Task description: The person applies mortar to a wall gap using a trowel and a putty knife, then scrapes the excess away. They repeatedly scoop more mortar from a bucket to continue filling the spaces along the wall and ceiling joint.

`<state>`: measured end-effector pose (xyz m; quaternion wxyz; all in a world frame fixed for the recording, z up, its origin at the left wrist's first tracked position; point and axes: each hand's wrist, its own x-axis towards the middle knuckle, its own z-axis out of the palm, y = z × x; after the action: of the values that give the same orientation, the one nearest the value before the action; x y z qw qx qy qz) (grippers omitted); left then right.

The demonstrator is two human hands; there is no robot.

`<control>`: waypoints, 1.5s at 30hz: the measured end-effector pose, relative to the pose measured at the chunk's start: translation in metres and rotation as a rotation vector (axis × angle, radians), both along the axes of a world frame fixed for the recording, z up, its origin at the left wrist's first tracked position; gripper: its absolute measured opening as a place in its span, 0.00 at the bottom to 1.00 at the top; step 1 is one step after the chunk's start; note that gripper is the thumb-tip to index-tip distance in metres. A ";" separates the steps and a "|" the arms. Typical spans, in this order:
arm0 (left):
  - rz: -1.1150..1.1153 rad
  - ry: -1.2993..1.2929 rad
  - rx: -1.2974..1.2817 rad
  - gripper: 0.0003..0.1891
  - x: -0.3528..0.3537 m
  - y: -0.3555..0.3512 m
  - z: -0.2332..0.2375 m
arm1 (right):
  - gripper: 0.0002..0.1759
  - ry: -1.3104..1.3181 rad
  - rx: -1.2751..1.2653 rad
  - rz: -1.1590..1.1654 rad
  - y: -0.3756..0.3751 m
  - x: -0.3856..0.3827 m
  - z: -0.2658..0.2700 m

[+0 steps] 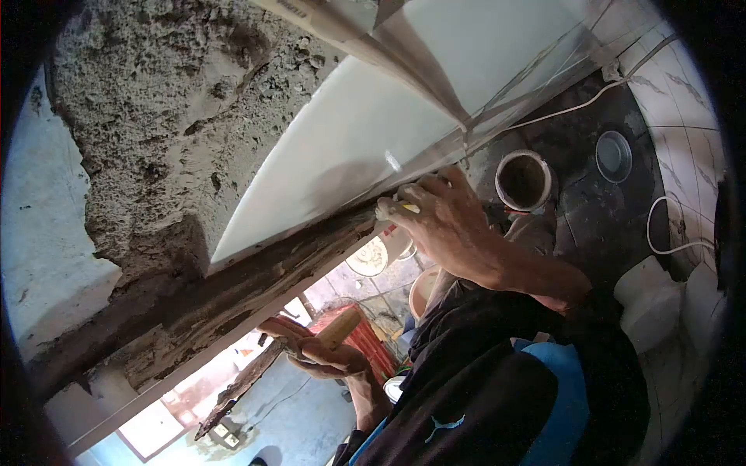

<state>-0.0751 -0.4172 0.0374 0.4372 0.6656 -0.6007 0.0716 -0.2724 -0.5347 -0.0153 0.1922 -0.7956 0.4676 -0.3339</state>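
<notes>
My left hand (330, 359), palm up at lower centre, is closed round the wooden handle of a trowel (339, 329). Its thin blade (239, 391), caked in grey mortar, points down and left below the ledge. My right hand (447, 225) rests with bent fingers at the right end of a mortar-smeared ledge (264, 291). A small yellow bit (410, 208) shows by its fingers; the rest is hidden. Just above lies a glossy white tile (334, 147) with a curved edge. Rough grey mortar (171, 116) covers the surface to its left.
Across the top, a cardboard-like strip (365, 43) and clear plastic overlie the tile. On the dark floor are a bucket (501, 182) and a round metal dish (614, 157). A white cable (575, 109) runs along the floor. A red crate-like object (369, 342) stands below the ledge.
</notes>
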 end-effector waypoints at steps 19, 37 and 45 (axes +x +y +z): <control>0.140 0.174 0.017 0.39 -0.005 0.000 -0.001 | 0.12 -0.017 0.001 0.011 -0.003 -0.008 0.007; 0.134 0.196 0.024 0.30 -0.006 0.002 0.000 | 0.16 0.139 0.492 -0.060 0.009 -0.029 -0.112; 0.174 0.099 0.027 0.31 0.004 0.004 0.000 | 0.08 0.312 0.457 0.086 -0.031 0.000 -0.135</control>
<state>-0.0714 -0.4133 0.0377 0.4494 0.7238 -0.5191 0.0682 -0.2724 -0.5662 -0.1503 0.3063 -0.7924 0.5206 -0.0846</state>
